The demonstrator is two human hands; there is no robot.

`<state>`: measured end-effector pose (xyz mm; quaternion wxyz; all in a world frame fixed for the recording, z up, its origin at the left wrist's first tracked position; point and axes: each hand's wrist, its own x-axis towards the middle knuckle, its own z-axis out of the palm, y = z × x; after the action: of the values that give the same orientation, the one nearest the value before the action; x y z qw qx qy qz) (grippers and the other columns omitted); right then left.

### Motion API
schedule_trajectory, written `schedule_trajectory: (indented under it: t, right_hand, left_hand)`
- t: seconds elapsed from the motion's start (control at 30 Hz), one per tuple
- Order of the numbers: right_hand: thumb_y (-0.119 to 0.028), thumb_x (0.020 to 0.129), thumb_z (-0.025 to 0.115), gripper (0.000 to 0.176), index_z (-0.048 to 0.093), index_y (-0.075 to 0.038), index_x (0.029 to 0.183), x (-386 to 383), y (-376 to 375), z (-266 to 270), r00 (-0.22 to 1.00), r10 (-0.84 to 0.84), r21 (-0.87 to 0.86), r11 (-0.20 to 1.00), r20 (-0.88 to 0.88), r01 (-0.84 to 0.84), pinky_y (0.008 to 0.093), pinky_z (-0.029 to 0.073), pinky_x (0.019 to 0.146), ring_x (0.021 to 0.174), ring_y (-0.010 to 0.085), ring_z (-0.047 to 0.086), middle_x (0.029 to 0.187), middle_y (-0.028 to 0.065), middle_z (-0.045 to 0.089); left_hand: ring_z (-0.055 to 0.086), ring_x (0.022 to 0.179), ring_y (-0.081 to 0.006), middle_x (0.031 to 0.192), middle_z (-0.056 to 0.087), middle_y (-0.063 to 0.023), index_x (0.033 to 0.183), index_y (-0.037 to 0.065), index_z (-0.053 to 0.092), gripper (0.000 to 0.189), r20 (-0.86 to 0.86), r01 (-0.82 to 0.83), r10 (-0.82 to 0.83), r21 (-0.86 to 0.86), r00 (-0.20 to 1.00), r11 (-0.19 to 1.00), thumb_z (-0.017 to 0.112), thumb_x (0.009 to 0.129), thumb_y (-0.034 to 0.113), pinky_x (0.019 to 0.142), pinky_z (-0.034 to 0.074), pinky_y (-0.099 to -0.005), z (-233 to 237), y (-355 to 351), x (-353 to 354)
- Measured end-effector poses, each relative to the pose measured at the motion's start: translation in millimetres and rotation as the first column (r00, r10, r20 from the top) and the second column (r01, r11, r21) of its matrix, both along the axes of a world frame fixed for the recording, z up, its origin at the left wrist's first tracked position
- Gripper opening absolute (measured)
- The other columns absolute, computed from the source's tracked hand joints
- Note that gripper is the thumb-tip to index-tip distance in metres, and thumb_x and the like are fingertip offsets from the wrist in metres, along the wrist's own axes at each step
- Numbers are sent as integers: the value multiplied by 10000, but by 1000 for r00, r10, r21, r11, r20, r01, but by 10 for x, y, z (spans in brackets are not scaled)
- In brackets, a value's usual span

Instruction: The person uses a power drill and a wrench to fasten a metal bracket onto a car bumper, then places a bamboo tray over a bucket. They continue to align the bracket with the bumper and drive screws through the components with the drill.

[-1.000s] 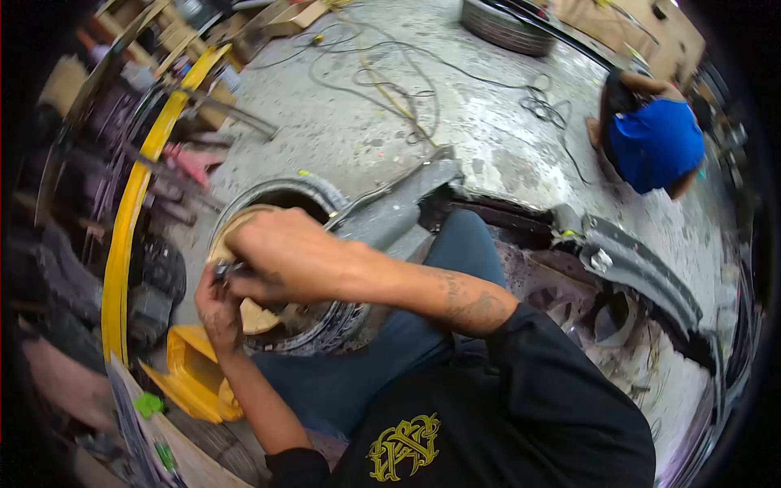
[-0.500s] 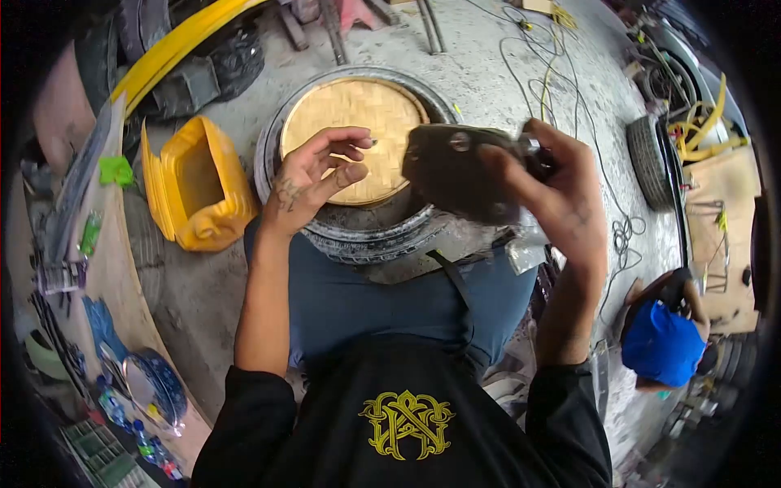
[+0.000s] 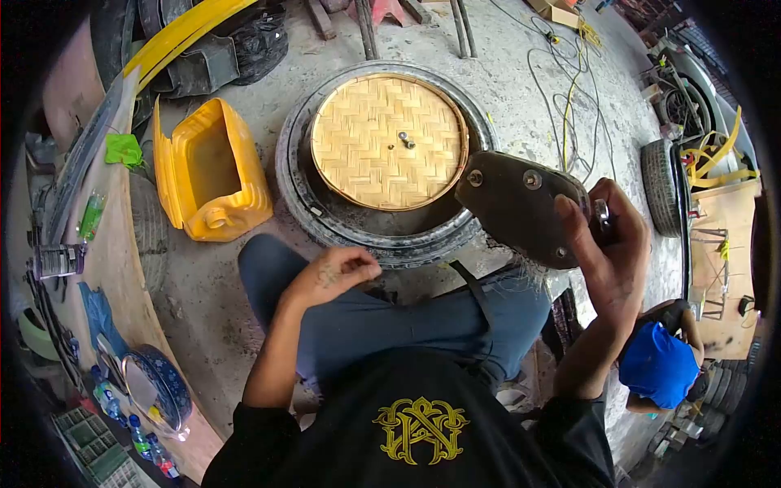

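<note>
My right hand (image 3: 612, 256) grips a dark flat metal part with round bolts (image 3: 525, 207) by its right end, the thumb on its face. A shiny metal stud or ring sticks up beside the fingers. My left hand (image 3: 338, 272) hovers over my left leg with its fingers curled against the thumb; whatever they hold, if anything, is hidden. In front of me a round woven bamboo tray (image 3: 382, 183) rests on a tyre (image 3: 297, 207) lying on its side. A small metal bolt (image 3: 407, 142) and a tiny dark piece lie on the tray.
At the left stands a cut-open yellow jerrycan (image 3: 252, 207). Cables (image 3: 561, 106) trail over the concrete floor at the right, near an upright tyre (image 3: 661, 187). A person in blue (image 3: 661, 366) crouches at the far right. Bottles (image 3: 138, 439) stand at the lower left.
My left hand has drawn back from over the tray to my leg, and its spread fingers have curled. The dark metal part has moved right and down in my right hand. The view has shifted.
</note>
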<state>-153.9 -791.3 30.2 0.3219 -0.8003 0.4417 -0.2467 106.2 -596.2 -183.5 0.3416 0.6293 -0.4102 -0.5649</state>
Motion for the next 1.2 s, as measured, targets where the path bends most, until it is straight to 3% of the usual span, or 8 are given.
schedule_trajectory:
  t: [0.23, 0.33, 0.47, 0.67, 0.77, 0.83, 1.0, 1.2]
  right_hand:
    - [-169, 873, 744, 245, 564, -12, 818, 171, 41, 3, 996, -58, 93, 994, 73, 51, 194, 305, 553, 650, 16, 415, 682, -42, 509]
    - [-180, 875, 746, 241, 580, -6, 860, 189, 17, -46, 992, -52, 108, 993, 112, 40, 194, 333, 568, 663, 20, 438, 721, -34, 535]
    - [-224, 868, 758, 273, 584, -12, 870, 122, -25, -37, 998, -46, 83, 996, 41, 42, 193, 338, 593, 682, 25, 428, 730, -42, 522]
    - [-199, 886, 728, 237, 587, -11, 860, 168, -13, -83, 999, -18, 57, 998, 48, 15, 187, 338, 621, 695, 28, 428, 749, -52, 519]
    - [-179, 882, 733, 232, 592, 5, 868, 151, -17, -125, 995, -6, 28, 1000, 103, 3, 198, 365, 629, 705, 39, 462, 777, -30, 551]
    - [-197, 870, 751, 270, 598, 24, 876, 69, 13, -202, 986, -89, 46, 995, 142, 84, 221, 403, 644, 725, 60, 492, 815, 1, 578]
    - [-288, 795, 755, 424, 573, 95, 779, 148, -154, 95, 991, 123, 142, 983, -55, -114, 293, 376, 625, 729, 105, 450, 771, 69, 463]
    - [-309, 808, 750, 383, 580, 33, 812, 165, -262, 124, 968, 241, 233, 947, -72, -219, 237, 293, 562, 694, 29, 395, 764, -22, 430]
  left_hand:
    - [675, 1003, -304, 1102, 689, -197, 1051, -26, 712, 275, 305, 650, -865, 571, 400, 501, 643, 887, 184, 755, 537, -481, -931, -432, -603]
    - [680, 1004, -292, 1103, 699, -165, 997, -13, 735, 262, 110, 608, -990, 781, 90, 142, 689, 838, 191, 737, 559, -448, -1581, -614, -891]
    - [673, 977, -306, 1092, 694, -172, 989, 5, 741, 265, 119, 629, -993, 773, -18, 81, 725, 808, 199, 755, 557, -444, -2023, -302, -832]
    - [664, 938, -326, 1076, 687, -184, 977, 32, 750, 281, 439, 740, -898, 593, 33, 317, 780, 763, 212, 782, 553, -437, -2530, -141, -1250]
    - [637, 981, -348, 1065, 675, -208, 1029, -11, 722, 349, 872, 668, -401, 122, 282, 734, 755, 773, 224, 856, 529, -435, -3184, 193, -1917]
    - [616, 1050, -341, 1125, 648, -238, 1150, -102, 620, 497, 897, 789, -345, -8, 278, 614, 677, 828, 272, 902, 498, -464, -3821, 344, -2290]
    - [585, 1104, -363, 1217, 593, -249, 1222, -50, 589, 553, 453, 890, -822, 119, 347, 441, 702, 811, 303, 927, 483, -464, -3539, 13, -2213]
    - [547, 1168, -390, 1328, 526, -261, 1308, 14, 553, 638, 34, 878, -925, 304, 379, 370, 732, 791, 341, 958, 466, -463, -2877, -493, -1765]
